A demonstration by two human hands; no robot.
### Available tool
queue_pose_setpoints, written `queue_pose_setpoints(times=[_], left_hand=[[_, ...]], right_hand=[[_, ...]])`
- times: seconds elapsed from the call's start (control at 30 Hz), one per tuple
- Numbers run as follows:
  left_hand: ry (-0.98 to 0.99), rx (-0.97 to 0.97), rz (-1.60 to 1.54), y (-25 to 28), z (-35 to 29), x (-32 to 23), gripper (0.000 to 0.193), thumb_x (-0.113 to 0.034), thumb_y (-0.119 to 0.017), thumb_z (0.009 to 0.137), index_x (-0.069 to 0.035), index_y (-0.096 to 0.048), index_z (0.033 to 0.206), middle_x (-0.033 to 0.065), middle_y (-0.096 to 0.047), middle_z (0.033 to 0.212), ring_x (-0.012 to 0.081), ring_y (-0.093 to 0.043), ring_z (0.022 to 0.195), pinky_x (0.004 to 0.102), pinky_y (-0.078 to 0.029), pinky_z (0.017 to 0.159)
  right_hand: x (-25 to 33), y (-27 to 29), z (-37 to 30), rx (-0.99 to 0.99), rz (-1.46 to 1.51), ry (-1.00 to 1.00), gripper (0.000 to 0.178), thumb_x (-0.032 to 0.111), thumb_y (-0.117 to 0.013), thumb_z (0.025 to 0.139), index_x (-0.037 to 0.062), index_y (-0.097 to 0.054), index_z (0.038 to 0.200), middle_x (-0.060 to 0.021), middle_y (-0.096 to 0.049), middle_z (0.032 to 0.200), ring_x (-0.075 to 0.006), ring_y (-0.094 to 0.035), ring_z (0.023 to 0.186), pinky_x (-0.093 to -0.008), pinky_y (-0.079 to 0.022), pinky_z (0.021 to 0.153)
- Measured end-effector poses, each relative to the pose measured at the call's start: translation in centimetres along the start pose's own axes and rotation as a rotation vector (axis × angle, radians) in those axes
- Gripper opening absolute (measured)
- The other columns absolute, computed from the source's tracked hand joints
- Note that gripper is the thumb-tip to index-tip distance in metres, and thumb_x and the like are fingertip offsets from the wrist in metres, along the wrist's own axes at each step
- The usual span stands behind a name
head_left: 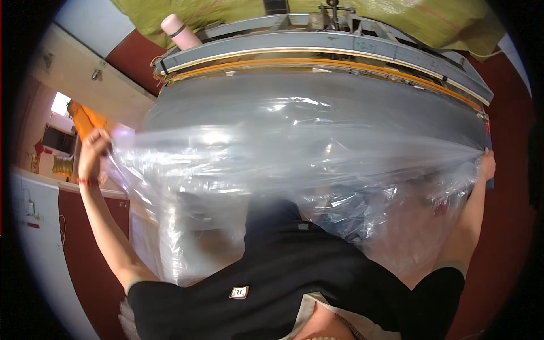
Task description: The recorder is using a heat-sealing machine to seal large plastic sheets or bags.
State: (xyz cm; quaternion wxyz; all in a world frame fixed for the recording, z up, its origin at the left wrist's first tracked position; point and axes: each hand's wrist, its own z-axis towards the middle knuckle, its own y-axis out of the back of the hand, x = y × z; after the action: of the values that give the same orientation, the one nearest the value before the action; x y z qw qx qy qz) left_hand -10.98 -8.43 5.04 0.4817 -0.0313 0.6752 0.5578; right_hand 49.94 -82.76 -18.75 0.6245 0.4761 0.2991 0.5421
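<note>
A wide sheet of clear plastic film [238, 153] stretches across in front of me between my two raised arms. My left hand [94, 152], a red band at its wrist, is closed on the film's left edge. Far out to the right, my right hand [487, 164] grips the opposite edge, where the film gathers into taut folds. Beyond the hands the film lies over the machine's table [283, 85]; nearer, it hangs loose and crumpled in front of my body. Some fingers of both hands are hidden.
Across the back runs the machine's grey metal beam [328, 45] with an orange strip [272, 64] below. A pink bottle [180, 33] stands at its left end. Yellow-green sheeting [447, 22] covers the far side. On the left are a pale door [96, 73] and an orange item [85, 118].
</note>
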Motion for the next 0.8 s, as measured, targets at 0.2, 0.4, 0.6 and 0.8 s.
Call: queue_pose_setpoints(times=[0.2, 0.4, 0.6, 0.8], left_hand=[[-0.759, -0.337, 0.106, -12.3, -0.8, -7.4, 0.022, -0.02, -0.064, 0.074, -0.006, -0.057, 0.09, 0.0112, -0.057, 0.094, 0.0266, -0.054, 0.086, 0.0339, -0.044, 0.073], [-0.909, 0.126, 0.936, -22.2, -4.8, 0.7, 0.032, -0.009, -0.054, 0.064, -0.007, -0.055, 0.096, 0.0089, -0.055, 0.098, 0.0254, -0.048, 0.101, 0.0468, -0.031, 0.09], [-0.418, -0.005, 0.427, -11.1, -1.7, -0.2, 0.013, 0.002, -0.045, 0.064, -0.003, -0.053, 0.073, 0.0041, -0.049, 0.068, 0.0159, -0.049, 0.067, 0.0297, -0.04, 0.068], [-0.555, -0.456, 0.82, -2.6, 3.5, -6.8, 0.011, 0.001, -0.045, 0.074, -0.001, -0.054, 0.079, 0.0035, -0.055, 0.074, 0.0138, -0.052, 0.073, 0.0263, -0.04, 0.065]], right_hand=[[-0.4, 0.4, -0.1, -0.002, -0.068, -0.03, 0.041, 0.042, -0.033, 0.087, 0.0098, -0.053, 0.102, -0.0185, -0.058, 0.097, -0.039, -0.053, 0.091, -0.0486, -0.042, 0.072], [-0.3, -0.4, 0.6, 0.013, -0.057, -0.027, 0.042, 0.044, -0.031, 0.087, 0.0118, -0.053, 0.103, -0.0173, -0.057, 0.099, -0.0382, -0.053, 0.093, -0.0475, -0.043, 0.073], [-1.9, -1.5, 1.1, -0.031, -0.071, -0.007, 0.043, 0.045, -0.03, 0.088, 0.0127, -0.052, 0.106, -0.0172, -0.058, 0.098, -0.0386, -0.053, 0.092, -0.0483, -0.042, 0.074], [-0.8, -2.2, 1.7, -0.005, -0.063, -0.001, 0.044, 0.045, -0.03, 0.088, 0.011, -0.053, 0.102, -0.0186, -0.057, 0.097, -0.0395, -0.053, 0.091, -0.0478, -0.042, 0.073]])
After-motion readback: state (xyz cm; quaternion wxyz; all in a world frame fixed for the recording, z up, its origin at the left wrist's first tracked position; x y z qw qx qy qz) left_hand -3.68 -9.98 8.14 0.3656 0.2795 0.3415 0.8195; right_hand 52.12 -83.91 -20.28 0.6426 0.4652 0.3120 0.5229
